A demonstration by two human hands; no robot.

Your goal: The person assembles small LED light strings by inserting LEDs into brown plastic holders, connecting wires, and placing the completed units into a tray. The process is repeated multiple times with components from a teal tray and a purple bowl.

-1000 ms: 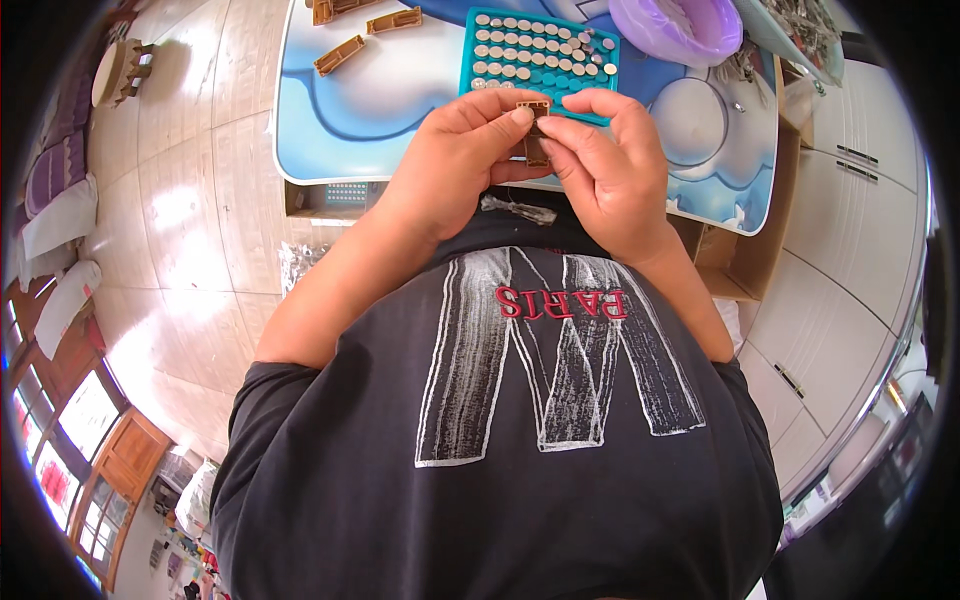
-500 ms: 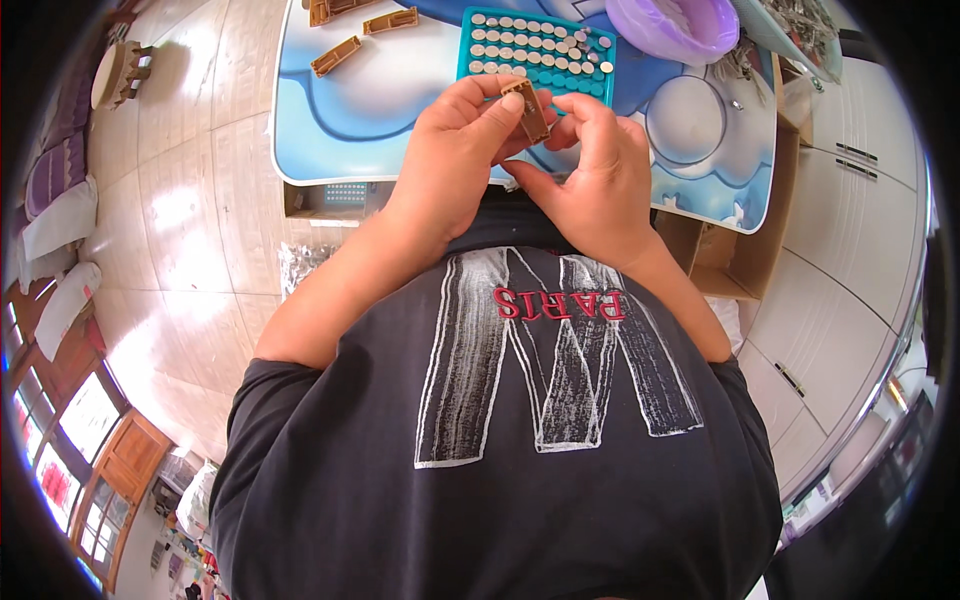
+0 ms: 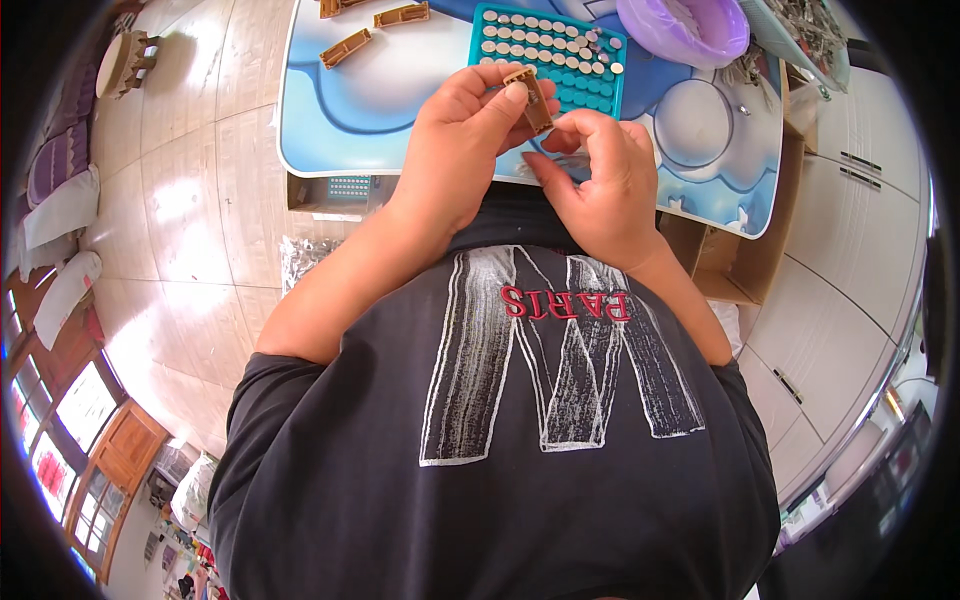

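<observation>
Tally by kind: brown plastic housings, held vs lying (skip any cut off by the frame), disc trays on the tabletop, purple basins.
Held brown plastic housing, left hand: 1
Lying brown plastic housings: 2
Teal disc tray: 1
Purple basin: 1
Total: 5

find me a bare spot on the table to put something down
The widest free patch of the table lies between the brown pieces, the teal tray and the left hand. A smaller one seems free at the table's front right corner, right of the right hand. It is crowded around the purple basin at the far right, and around both hands.
</observation>
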